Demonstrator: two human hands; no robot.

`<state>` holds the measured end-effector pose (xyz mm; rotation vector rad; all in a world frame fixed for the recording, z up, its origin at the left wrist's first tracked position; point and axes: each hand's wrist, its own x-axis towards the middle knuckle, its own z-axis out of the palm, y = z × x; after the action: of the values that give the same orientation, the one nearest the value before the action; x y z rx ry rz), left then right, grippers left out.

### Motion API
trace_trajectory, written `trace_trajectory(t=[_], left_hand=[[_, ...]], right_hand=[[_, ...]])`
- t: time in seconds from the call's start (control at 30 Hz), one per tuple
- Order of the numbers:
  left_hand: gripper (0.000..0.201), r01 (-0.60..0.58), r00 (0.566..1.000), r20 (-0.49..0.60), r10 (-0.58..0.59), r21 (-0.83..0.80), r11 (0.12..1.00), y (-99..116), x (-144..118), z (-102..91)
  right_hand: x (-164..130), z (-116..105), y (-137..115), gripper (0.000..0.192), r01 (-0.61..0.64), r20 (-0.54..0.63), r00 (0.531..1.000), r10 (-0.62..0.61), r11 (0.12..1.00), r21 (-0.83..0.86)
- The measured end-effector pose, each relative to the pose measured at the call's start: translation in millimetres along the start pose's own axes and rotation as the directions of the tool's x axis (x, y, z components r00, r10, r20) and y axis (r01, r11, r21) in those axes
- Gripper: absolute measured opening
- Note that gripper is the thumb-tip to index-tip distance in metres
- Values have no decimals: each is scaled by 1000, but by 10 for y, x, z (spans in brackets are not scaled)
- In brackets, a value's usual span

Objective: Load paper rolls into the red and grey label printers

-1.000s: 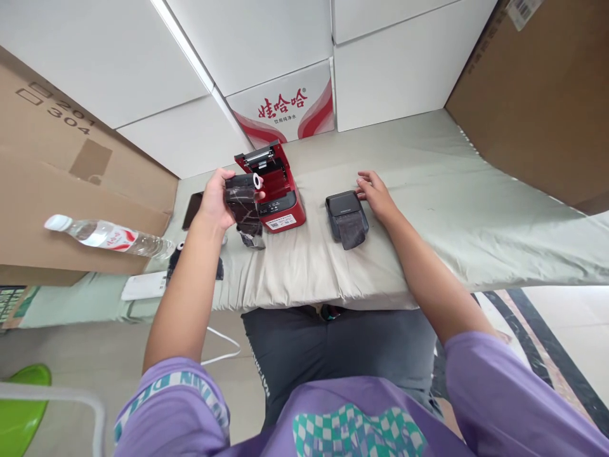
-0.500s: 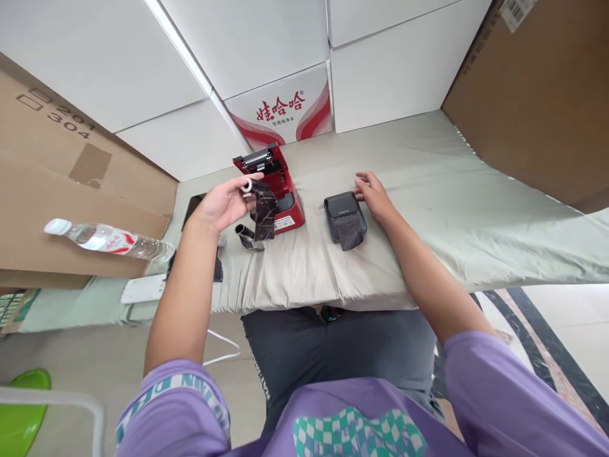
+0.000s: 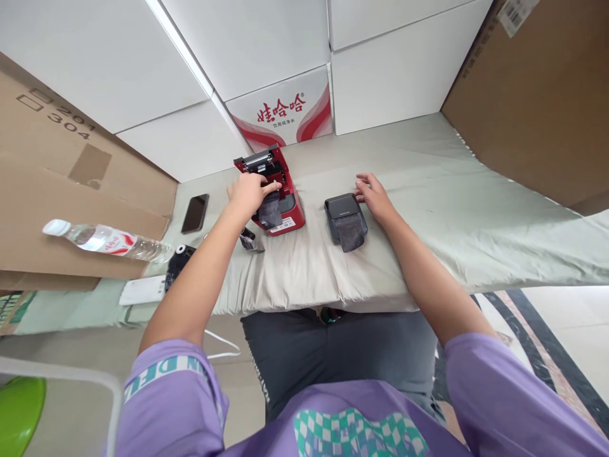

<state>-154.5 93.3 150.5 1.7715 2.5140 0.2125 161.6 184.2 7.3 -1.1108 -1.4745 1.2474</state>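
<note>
Two small printers sit side by side on the cloth-covered table that fills the middle of the frame, and everything else is arranged around them. Cardboard boxes wall in the upper right and upper left corners, with white cartons and a red-and-white printed carton stacked behind at upper centre, so the bare strip of table between them is the only working surface.

A water bottle lies on its side at the left edge, and a dark phone rests flat just below the white cartons, both set well apart from the hands and out of the way.

Left of centre stands the red printer with its lid tipped up and back, which leaves the paper bay exposed from above. The left hand reaches into that bay from the near side, fingers curled down over a dark marbled roll whose loose end hangs out over the printer's front; the grip looks closed on the roll, holding it seated in the opening. A second small dark roll lies on the cloth just below and left of the printer, within easy reach.

Right of centre, the black printer has its lid shut with a dark strip of paper poking out of its front. The right hand rests beside its upper right corner, fingers loosely spread and touching the casing, gripping nothing, seemingly just steadying it.
</note>
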Motion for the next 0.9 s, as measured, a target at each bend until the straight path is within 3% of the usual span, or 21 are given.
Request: trace_trajectory(t=[0.2,0.47,0.63,0.9], left_hand=[[64,-22,1000,20,21,62,998,6,54,-5],[71,53,997,62,-46,-115,992,104,40,42],[66,55,998,4,-55,-42,998,173,48,65],[58,75,997,-28,-76,-20,997,106,27,139]], right_hand=[[16,14,14,43,2,-2,1000,-2,1000,-13],[10,18,6,45,7,-1,1000,-7,1000,-8],[6,13,0,44,8,0,1000,-8,1000,-7],[10,27,9,44,19,15,1000,-19,999,-39]])
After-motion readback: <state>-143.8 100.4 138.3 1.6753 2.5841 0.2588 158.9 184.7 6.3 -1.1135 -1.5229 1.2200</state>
